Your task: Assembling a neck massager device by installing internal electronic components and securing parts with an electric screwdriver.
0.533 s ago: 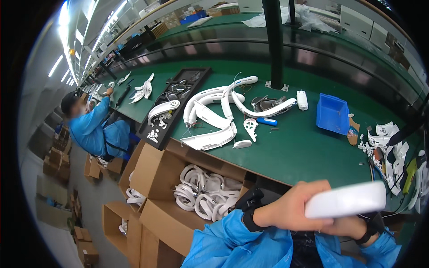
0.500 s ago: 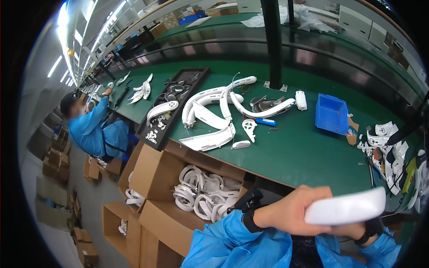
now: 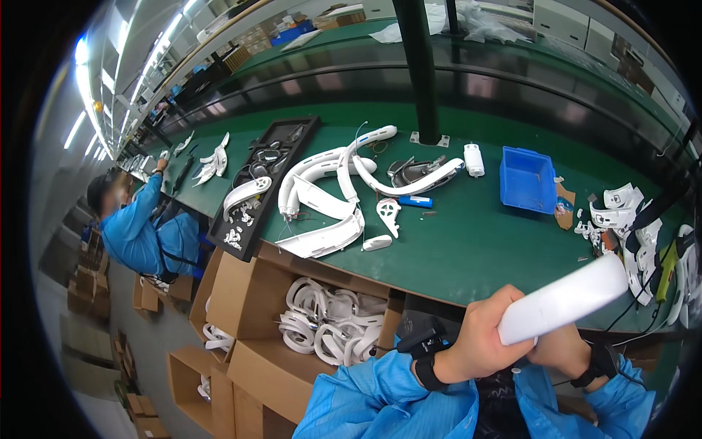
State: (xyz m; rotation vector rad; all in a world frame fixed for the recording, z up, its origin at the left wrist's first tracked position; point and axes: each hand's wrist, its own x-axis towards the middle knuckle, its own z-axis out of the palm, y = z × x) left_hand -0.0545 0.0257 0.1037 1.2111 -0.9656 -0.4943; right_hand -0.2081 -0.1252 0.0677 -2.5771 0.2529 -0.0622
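Far left, a co-worker in a blue smock [image 3: 135, 234] leans over the long green tabletop [image 3: 468, 241], one arm stretched out toward small white parts up there. Below that person, brown cardboard boxes [image 3: 88, 278] sit on the grey floor [image 3: 146, 344], too many and too blurred to count.

Moving in: a flat black tray [image 3: 267, 179] lies lengthwise on the matte green surface, holding dark cables and one smooth white curved shell. Below the table edge, an open cardboard carton [image 3: 248, 293] is packed with glossy white curved bands [image 3: 329, 325], tangled and overlapping, so no count is possible.

Centre now: a heap of long white plastic arcs [image 3: 329, 183], at least five, smooth and banana-shaped, some trailing thin wires. Just beside them lies one small blue cylinder [image 3: 417, 201], and a small white oval cap [image 3: 376, 243] lies nearer the edge. A dark pole [image 3: 420, 66] rises from the tabletop behind.

Then the action: the left hand [image 3: 479, 344] is clenched round the lower end of a white curved plastic piece [image 3: 563, 300], held up in the air in front of the tabletop edge. The right hand [image 3: 559, 351] sits just under it, fingers curled; whether it grips the piece, I cannot tell. Both wrists wear black straps over blue sleeves.

Right side: one blue plastic bin [image 3: 528, 179], square and open, then a scatter of white shell fragments [image 3: 629, 219] at the far edge. Ceiling strip lights run along the hall.
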